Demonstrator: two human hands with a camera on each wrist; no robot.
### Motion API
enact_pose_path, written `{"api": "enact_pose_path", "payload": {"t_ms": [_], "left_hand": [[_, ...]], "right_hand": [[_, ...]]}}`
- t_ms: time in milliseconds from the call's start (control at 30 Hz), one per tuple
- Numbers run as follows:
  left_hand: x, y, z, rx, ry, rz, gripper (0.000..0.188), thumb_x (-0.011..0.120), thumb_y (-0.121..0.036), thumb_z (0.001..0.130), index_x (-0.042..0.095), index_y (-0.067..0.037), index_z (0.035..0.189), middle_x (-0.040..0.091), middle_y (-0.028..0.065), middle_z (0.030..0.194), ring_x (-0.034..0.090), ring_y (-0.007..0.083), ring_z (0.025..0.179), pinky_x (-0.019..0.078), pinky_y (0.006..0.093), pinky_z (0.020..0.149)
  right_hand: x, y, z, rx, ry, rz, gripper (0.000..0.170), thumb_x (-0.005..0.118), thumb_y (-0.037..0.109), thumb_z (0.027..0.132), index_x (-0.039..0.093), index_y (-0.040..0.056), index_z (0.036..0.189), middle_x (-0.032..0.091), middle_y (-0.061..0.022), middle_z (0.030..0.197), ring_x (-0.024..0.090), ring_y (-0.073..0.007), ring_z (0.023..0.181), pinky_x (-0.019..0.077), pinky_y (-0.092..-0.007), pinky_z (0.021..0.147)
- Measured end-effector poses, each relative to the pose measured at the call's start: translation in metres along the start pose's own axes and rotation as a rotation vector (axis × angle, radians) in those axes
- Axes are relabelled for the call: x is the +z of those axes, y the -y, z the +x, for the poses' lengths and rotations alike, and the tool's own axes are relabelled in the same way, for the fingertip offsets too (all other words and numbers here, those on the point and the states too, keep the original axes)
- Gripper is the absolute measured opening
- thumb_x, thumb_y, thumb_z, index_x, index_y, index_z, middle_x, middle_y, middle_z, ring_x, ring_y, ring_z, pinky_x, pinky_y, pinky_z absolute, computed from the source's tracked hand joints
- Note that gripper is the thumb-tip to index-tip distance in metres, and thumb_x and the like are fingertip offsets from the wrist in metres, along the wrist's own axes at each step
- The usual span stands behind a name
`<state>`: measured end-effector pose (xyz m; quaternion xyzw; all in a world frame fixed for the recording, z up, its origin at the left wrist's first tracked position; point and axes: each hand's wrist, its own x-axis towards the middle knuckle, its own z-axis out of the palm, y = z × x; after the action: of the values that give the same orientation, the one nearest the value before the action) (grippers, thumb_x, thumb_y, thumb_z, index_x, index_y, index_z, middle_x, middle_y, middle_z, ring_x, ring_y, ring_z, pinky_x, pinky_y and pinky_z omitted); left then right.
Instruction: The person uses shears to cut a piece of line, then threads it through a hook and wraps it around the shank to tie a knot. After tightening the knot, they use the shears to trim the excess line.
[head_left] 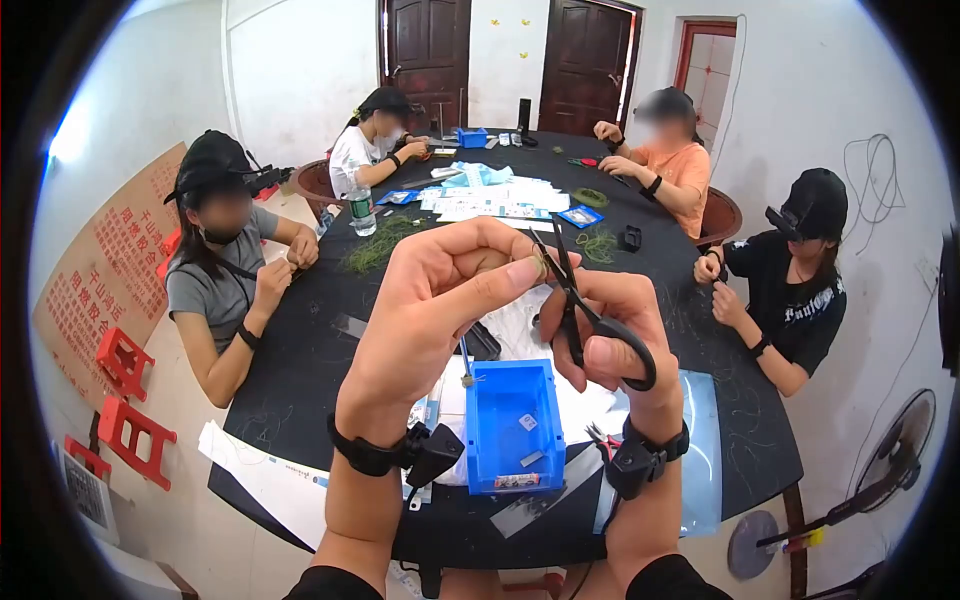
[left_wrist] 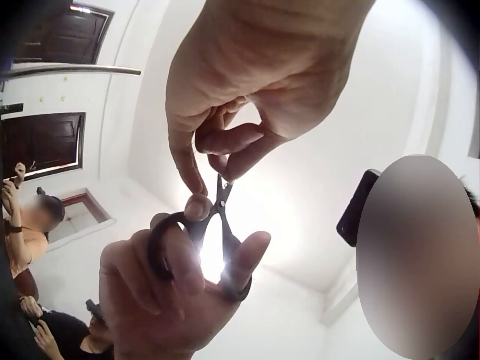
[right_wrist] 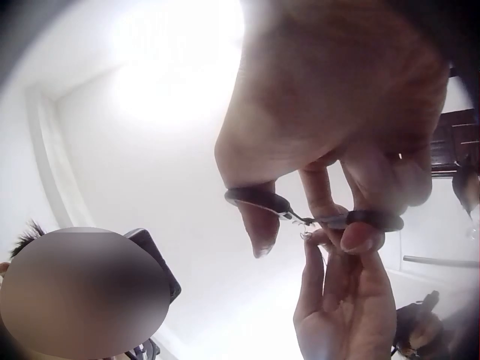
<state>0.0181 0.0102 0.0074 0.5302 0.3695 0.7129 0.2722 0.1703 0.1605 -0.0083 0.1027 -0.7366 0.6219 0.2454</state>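
Observation:
Black-handled scissors are in the right hand, with thumb and fingers through the handle loops. Their blades stand apart and point up beside the left fingertips. The left hand pinches something tiny between thumb and index finger; in the right wrist view a thin, curved, wire-like piece shows at those fingertips. From the left wrist view, the scissors reach up to the left hand, above the right hand. What exactly is pinched is too small to tell.
A blue bin with small packets stands below the hands. Red-handled pliers lie right of it. Papers, green thread bundles and a bottle are farther back. Several people sit around the black table.

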Motion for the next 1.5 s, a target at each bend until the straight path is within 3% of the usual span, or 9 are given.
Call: {"api": "enact_pose_path", "payload": {"t_ms": [233, 667, 933, 1167, 1500], "left_hand": [[-0.0057, 0.0021, 0.0014, -0.006, 0.01, 0.034, 0.013, 0.062, -0.007, 0.103, 0.066, 0.005, 0.104, 0.073, 0.0164, 0.106, 0.07, 0.0304, 0.121, 0.056, 0.0372, 0.102], [-0.0063, 0.0006, 0.0012, -0.007, 0.021, 0.074, 0.015, 0.061, -0.008, 0.103, 0.066, 0.006, 0.104, 0.073, 0.0179, 0.106, 0.07, 0.031, 0.121, 0.0559, 0.0387, 0.103], [-0.0083, -0.0041, -0.0012, -0.042, 0.085, 0.073, 0.013, 0.066, -0.008, 0.1, 0.066, 0.005, 0.101, 0.073, 0.0308, 0.117, 0.073, 0.0287, 0.112, 0.0554, 0.0384, 0.102], [-0.0077, -0.0041, -0.0017, -0.052, 0.067, 0.07, 0.012, 0.068, -0.008, 0.098, 0.066, 0.003, 0.099, 0.074, 0.0303, 0.113, 0.073, 0.0284, 0.113, 0.0553, 0.0375, 0.101], [-0.0072, -0.0067, -0.0024, -0.066, 0.044, 0.124, 0.011, 0.067, -0.007, 0.1, 0.066, 0.004, 0.098, 0.075, 0.0258, 0.108, 0.074, 0.0287, 0.112, 0.058, 0.0366, 0.098]], "right_hand": [[0.0016, 0.002, -0.0008, -0.003, -0.008, -0.007, 0.055, 0.081, 0.052, 0.082, 0.069, -0.0012, 0.093, 0.061, -0.002, 0.057, 0.058, -0.0072, 0.051, 0.0372, -0.0209, 0.049], [0.0035, 0.0043, -0.0002, 0.004, -0.01, -0.011, 0.049, 0.084, 0.042, 0.082, 0.069, -0.0041, 0.093, 0.059, -0.0013, 0.058, 0.058, -0.0076, 0.051, 0.0402, -0.0215, 0.049], [-0.0026, 0.0032, -0.0043, 0.027, 0.017, -0.066, 0.044, 0.084, 0.035, 0.08, 0.073, -0.0054, 0.095, 0.062, -0.0009, 0.063, 0.056, -0.0058, 0.056, 0.0377, -0.0208, 0.054], [-0.001, 0.0046, -0.0044, 0.041, 0.014, -0.014, 0.049, 0.085, 0.038, 0.079, 0.073, -0.0063, 0.096, 0.063, -0.0023, 0.064, 0.057, -0.0065, 0.056, 0.0381, -0.0207, 0.054], [0.0004, -0.0013, -0.0043, 0.011, 0.027, 0.124, 0.054, 0.083, 0.04, 0.08, 0.073, -0.0103, 0.096, 0.063, -0.0045, 0.062, 0.056, -0.0077, 0.047, 0.0357, -0.0204, 0.043]]}}
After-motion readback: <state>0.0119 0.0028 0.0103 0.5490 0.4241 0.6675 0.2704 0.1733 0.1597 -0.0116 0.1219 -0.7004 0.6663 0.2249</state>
